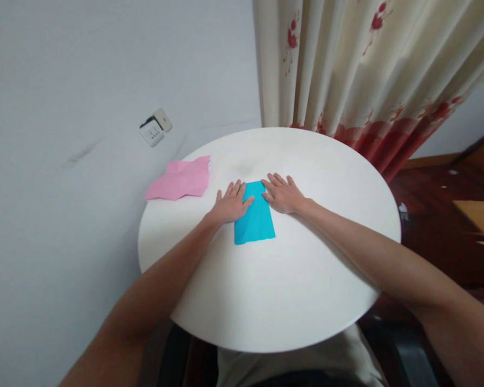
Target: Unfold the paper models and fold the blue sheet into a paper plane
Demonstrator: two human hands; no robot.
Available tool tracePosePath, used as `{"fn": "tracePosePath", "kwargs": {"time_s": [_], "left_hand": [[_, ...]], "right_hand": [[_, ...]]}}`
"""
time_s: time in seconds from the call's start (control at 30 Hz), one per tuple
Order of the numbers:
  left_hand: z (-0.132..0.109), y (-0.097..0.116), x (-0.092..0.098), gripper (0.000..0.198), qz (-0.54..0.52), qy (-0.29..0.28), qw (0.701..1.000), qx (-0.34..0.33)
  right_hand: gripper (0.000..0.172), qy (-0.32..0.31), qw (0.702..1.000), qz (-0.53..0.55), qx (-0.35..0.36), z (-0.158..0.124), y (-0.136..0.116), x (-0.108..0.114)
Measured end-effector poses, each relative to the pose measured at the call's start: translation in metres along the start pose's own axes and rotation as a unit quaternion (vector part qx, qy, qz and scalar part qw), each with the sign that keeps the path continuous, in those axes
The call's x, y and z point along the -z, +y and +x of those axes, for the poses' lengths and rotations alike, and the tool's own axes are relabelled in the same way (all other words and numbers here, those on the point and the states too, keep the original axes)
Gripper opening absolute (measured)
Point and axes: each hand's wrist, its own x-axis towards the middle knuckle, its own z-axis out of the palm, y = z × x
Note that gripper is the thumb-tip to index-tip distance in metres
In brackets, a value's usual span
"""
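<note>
A sheet of blue paper [255,221] lies flat on the round white table, with faint creases across it. My left hand [229,204] rests palm down over its left edge, fingers spread and the thumb on the paper. At the opposite edge, my right hand [283,194] lies flat with its fingers apart, mostly on the table; the thumb and index fingertips touch or nearly touch the paper's right edge. The parts of the paper beneath my left hand are hidden.
Crumpled pink paper [181,180] sits at the table's left rim, partly overhanging it. The round white table [282,301] stands near a wall with a socket [151,132]. A patterned curtain [339,70] hangs behind. Some wooden furniture [474,212] is at the far right.
</note>
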Motion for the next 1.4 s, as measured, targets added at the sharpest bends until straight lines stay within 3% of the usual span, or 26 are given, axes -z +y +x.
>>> {"fn": "tracePosePath", "kwargs": {"time_s": [0.37, 0.53, 0.67, 0.97, 1.07, 1.2, 1.4], "left_hand": [[0.002, -0.011, -0.002, 0.066, -0.046, 0.062, 0.997, -0.029], [0.005, -0.011, -0.003, 0.068, -0.055, 0.107, 0.992, -0.049], [0.008, -0.013, -0.005, 0.075, -0.073, 0.136, 0.987, -0.053], [0.008, -0.011, -0.001, 0.071, -0.107, 0.23, 0.966, -0.056], [0.007, -0.008, 0.002, 0.067, -0.138, 0.246, 0.958, -0.05], [0.007, -0.004, 0.004, 0.064, -0.204, 0.263, 0.941, -0.056], [0.004, 0.008, 0.004, 0.045, -0.308, 0.296, 0.898, -0.105]], "right_hand": [[0.06, 0.04, 0.998, 0.041, 0.03, -0.007, 0.002, 0.003], [0.044, 0.095, 0.984, 0.082, 0.126, -0.013, -0.007, 0.011], [0.035, 0.087, 0.975, 0.106, 0.178, -0.016, -0.016, 0.013], [0.028, 0.092, 0.969, 0.143, 0.178, -0.014, -0.012, 0.005], [0.037, 0.095, 0.971, 0.168, 0.141, -0.014, -0.011, 0.005], [0.063, 0.094, 0.965, 0.219, 0.111, -0.016, -0.013, 0.005], [0.07, 0.09, 0.957, 0.243, 0.131, -0.02, -0.017, 0.012]]}}
